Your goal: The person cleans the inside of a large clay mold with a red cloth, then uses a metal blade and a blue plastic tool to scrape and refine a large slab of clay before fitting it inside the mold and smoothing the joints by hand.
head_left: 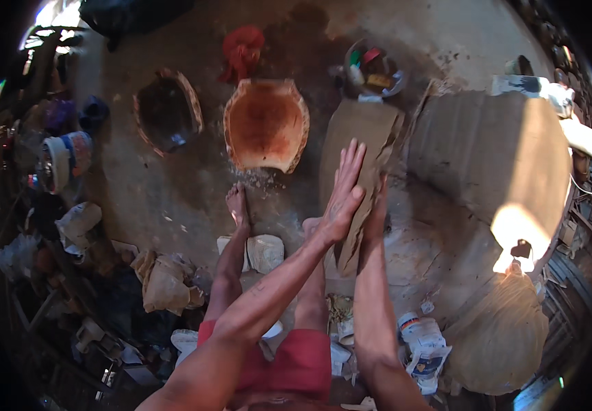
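Note:
A long brown slab of what looks like wet clay stands tilted in front of me, its right edge thick and ragged. Flat against its broad left face lies my left hand, open, with fingers stretched out and pointing away from me. On the opposite side, my right hand is pressed along the ragged edge. Its fingers look straight, though the slab hides part of them. The slab's near end narrows down between my forearms.
Beyond sit an orange-brown curved clay piece, a dark hollow one, a red cloth and a basin of small items. A broad brown clay sheet lies right. Buckets, including a white one, and bags crowd both sides.

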Available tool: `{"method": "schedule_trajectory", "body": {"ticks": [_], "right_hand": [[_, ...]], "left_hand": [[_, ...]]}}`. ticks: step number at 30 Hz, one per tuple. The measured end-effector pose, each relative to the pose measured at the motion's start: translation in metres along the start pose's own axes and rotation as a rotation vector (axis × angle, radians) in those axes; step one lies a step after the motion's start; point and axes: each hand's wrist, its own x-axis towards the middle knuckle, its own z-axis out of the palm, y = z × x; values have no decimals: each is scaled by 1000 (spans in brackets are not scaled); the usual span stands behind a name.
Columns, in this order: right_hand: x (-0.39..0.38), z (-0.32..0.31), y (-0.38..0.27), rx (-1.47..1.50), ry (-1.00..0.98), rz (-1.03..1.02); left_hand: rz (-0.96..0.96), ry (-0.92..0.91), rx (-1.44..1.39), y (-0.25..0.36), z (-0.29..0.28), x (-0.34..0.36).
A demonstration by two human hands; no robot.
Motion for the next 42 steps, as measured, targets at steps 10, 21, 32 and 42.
{"method": "schedule_trajectory", "body": {"ticks": [10, 21, 32, 42], "right_hand": [[67, 97, 148, -199, -47, -119], [174, 102, 247, -1092, 3, -503], [226, -35, 257, -954, 238, -247], [206, 14, 261, -1307, 263, -654]], "left_hand": [[175, 74, -162, -110, -163, -4], [-383, 320, -832, -304, -354, -13], [-442, 230, -329, -284, -380, 6], [-116, 88, 175, -244, -377, 24]]}}
